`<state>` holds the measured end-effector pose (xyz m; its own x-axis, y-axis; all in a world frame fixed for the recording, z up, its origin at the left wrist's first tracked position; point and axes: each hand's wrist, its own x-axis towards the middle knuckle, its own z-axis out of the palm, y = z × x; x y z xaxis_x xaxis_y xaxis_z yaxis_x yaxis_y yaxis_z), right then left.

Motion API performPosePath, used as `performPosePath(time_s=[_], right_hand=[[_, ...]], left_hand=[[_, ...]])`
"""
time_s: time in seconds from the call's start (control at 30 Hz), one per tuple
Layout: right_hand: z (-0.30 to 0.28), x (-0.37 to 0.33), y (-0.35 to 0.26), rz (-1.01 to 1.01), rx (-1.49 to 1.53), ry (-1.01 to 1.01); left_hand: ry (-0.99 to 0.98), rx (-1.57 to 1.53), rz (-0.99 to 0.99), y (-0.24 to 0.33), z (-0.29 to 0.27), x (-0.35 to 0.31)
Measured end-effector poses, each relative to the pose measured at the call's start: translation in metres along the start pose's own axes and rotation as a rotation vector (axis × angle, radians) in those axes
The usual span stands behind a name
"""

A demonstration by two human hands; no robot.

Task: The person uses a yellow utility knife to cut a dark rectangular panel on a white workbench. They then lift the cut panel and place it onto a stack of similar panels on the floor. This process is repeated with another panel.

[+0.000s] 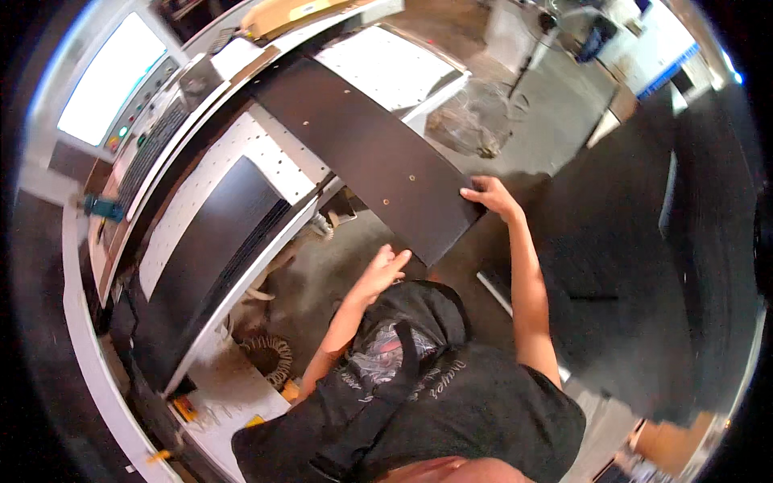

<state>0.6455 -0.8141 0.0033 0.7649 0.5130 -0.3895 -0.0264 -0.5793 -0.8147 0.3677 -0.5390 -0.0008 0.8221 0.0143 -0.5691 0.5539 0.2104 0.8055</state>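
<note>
A long dark brown panel (pixel 374 157) with several small drilled holes runs from the machine's beam out over the edge of the white perforated table (pixel 278 153). Its near end juts toward me. My right hand (pixel 493 199) grips the panel's right edge close to the near corner, thumb on top and the other fingers partly hidden. Beside the near left edge is my left hand (pixel 382 275), its fingers apart and holding nothing; whether a fingertip touches the panel I cannot make out.
Dark panels lie stacked (pixel 217 229) on the table's left part. Tall dark panel stacks (pixel 628 266) stand to my right. A lit screen (pixel 113 76) and a keyboard (pixel 153 145) are at the far left. A coiled hose (pixel 270 354) hangs below the table. Clear plastic wrap (pixel 471 121) lies on the floor.
</note>
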Motion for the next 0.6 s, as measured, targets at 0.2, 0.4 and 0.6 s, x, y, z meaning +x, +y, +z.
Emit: performPosePath(time_s=[0.2, 0.4, 0.6], right_hand=[[0.004, -0.005, -0.002, -0.148, 0.211, -0.087], [0.004, -0.009, -0.003, -0.118, 0.25, -0.097], [0.007, -0.011, -0.002, -0.14, 0.14, -0.078]], left_hand=[[0.137, 0.177, 0.04, 0.011, 0.05, 0.016], [0.306, 0.409, -0.006, 0.015, 0.06, 0.023], [0.233, 0.759, 0.079, 0.037, 0.066, 0.015]])
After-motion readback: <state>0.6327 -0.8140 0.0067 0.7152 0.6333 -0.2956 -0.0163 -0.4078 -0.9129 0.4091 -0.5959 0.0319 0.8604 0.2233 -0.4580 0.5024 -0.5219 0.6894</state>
